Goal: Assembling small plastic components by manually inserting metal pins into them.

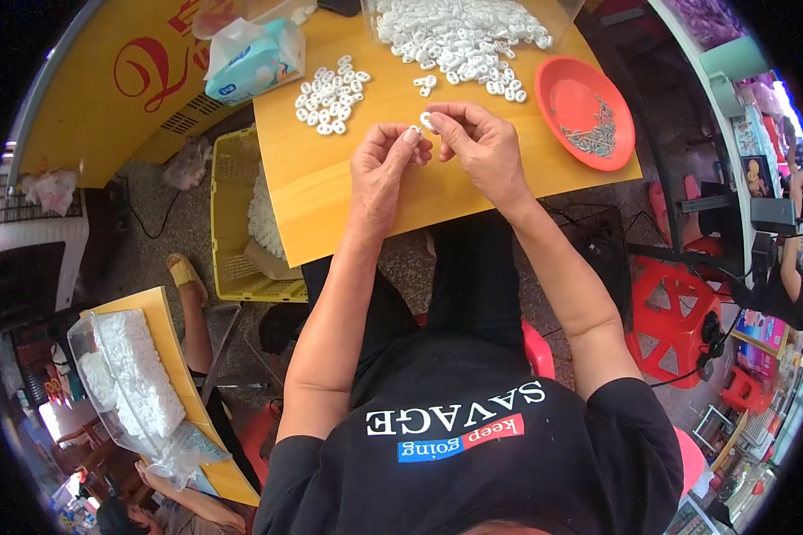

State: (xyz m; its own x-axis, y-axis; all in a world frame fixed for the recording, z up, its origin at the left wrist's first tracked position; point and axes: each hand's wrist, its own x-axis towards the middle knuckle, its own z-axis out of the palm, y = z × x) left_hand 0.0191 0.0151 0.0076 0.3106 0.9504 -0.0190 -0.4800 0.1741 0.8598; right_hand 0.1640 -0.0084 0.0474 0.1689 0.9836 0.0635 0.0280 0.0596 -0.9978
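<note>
Over the table (308,218), our right hand (486,152) pinches a small white piece (426,119); our left hand (384,165) curls just beside it, its grip too small to tell. A white cluster (330,96) and tissue pack (255,61) lie left, a larger white heap (459,36) beyond, a red dish (569,94) of metal pins (595,135) right.

You have one small white piece (426,119) pinched in the fingertips of your right hand (488,149). You can see a rounded edge, but your fingers hide some of it. It is over the worktop (310,196), just beside the fingertips of your left hand (382,164). Its tilt is hard to tell.
</note>
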